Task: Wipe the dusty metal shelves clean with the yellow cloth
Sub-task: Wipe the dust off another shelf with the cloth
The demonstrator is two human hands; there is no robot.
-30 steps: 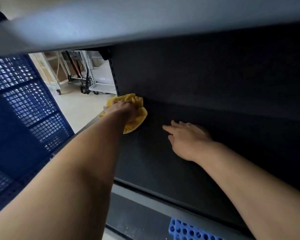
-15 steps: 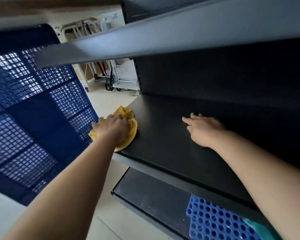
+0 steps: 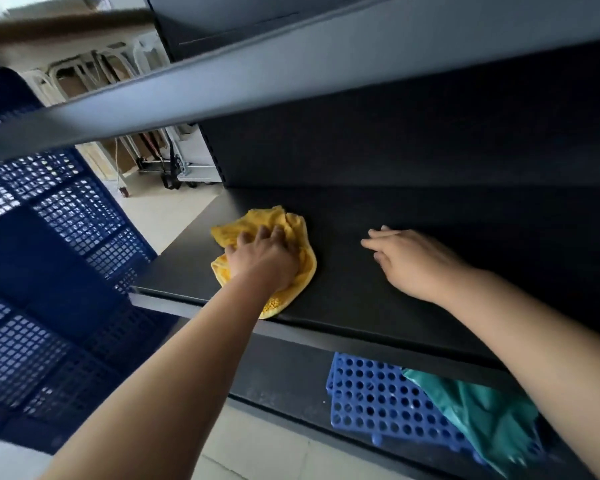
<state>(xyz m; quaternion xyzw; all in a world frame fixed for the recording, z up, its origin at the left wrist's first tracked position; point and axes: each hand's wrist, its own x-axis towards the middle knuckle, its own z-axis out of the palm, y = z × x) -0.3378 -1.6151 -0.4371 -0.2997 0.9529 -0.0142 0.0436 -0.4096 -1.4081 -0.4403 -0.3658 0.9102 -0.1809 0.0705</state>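
Gripping the bunched yellow cloth [image 3: 297, 230], the left hand [image 3: 262, 263] presses it onto the metal shelf [image 3: 347, 292] near its front-left corner — the right hand [image 3: 411, 261] rests flat nearby, fingers straight, holding nothing.

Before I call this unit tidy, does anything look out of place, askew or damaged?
Only on the lower shelf: a blue perforated panel lies skewed, crumpled teal material heaped on it. The shelf under the yellow cloth looks undamaged.

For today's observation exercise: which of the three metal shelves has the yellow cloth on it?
The middle shelf: the left hand grips the yellow cloth near its left end. The lowest shelf holds a blue perforated tray instead.
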